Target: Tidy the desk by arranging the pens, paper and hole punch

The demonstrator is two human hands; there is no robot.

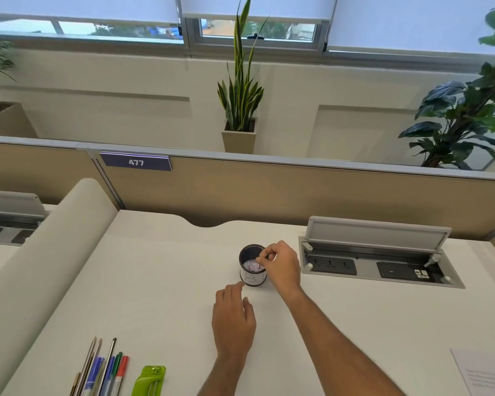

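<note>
- White desk [155, 281] under a beige partition; a small dark cup [252, 280] stands mid-desk.
- My right hand [280, 267] hooks over its rim, thumb and forefinger pinched at a crumpled wad [249, 265] inside; whether they grip it I cannot tell.
- My left hand [233, 318] lies relaxed, holding nothing, forefinger at the cup's foot.
- Pens [103, 370] lie in a row near-left, hole punch [149, 380] just beside them, paper [486, 370] far right.
- Pens look light and likely to roll: gather them mid-barrel. The punch seems stiff and heavier: grasp its body. Paper is limp: lift an edge.

477 on partition sign [136, 162]; cup label [253, 278] maybe B.
</note>
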